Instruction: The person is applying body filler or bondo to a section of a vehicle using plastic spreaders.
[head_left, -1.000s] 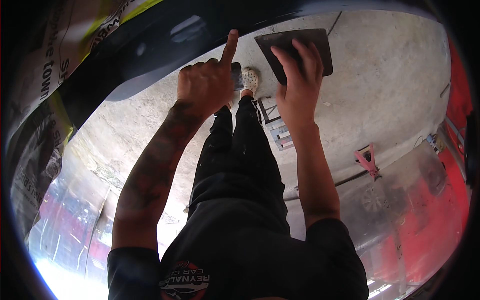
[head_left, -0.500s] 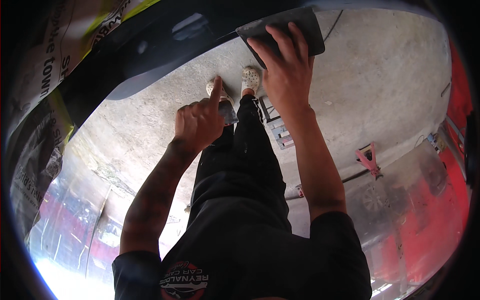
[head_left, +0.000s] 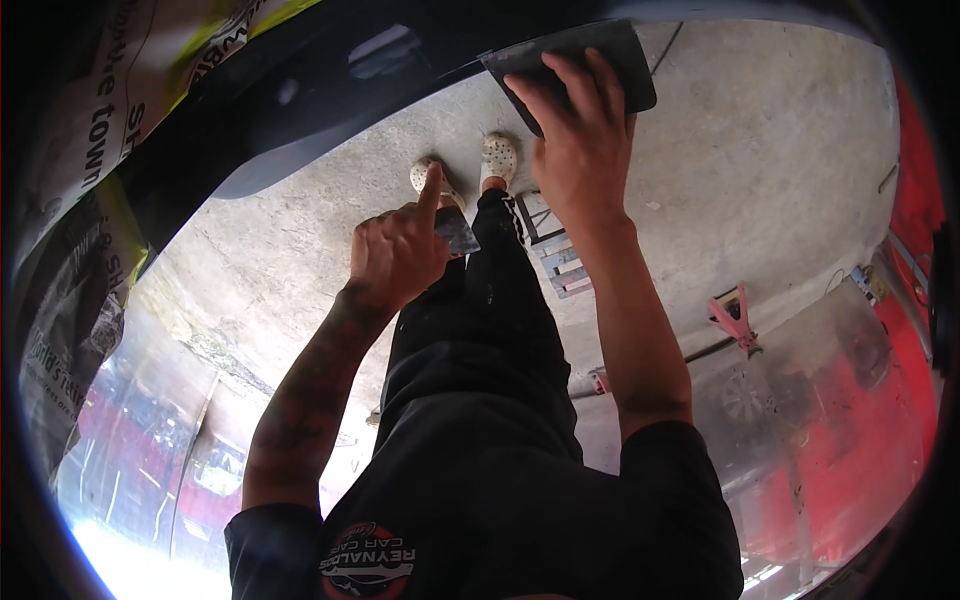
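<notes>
My right hand (head_left: pixel 582 150) lies with spread fingers over a dark, flat rectangular sheet (head_left: pixel 632 70). The sheet's left corner meets the edge of a glossy black car panel (head_left: pixel 290 90); its exact kind cannot be made out. Lower and to the left, my left hand (head_left: pixel 400 245) is curled around a small dark flat piece (head_left: pixel 458 232), which sticks out on the thumb side. Its index finger points up, away from the fist. A gap separates this hand from the panel.
Masking paper (head_left: pixel 75 120) with yellow-green tape covers the left side. Below lie concrete floor (head_left: pixel 760 130) and my pale clogs (head_left: pixel 499 158). A dark-framed rack (head_left: pixel 560 262) is beside my legs. Farther right stand a pink jack stand (head_left: pixel 737 318) and plastic sheeting (head_left: pixel 790 400) before red surfaces.
My right hand and its dark sheet have shifted slightly right and down. The left hand has dipped a little, still curled around the small piece.
</notes>
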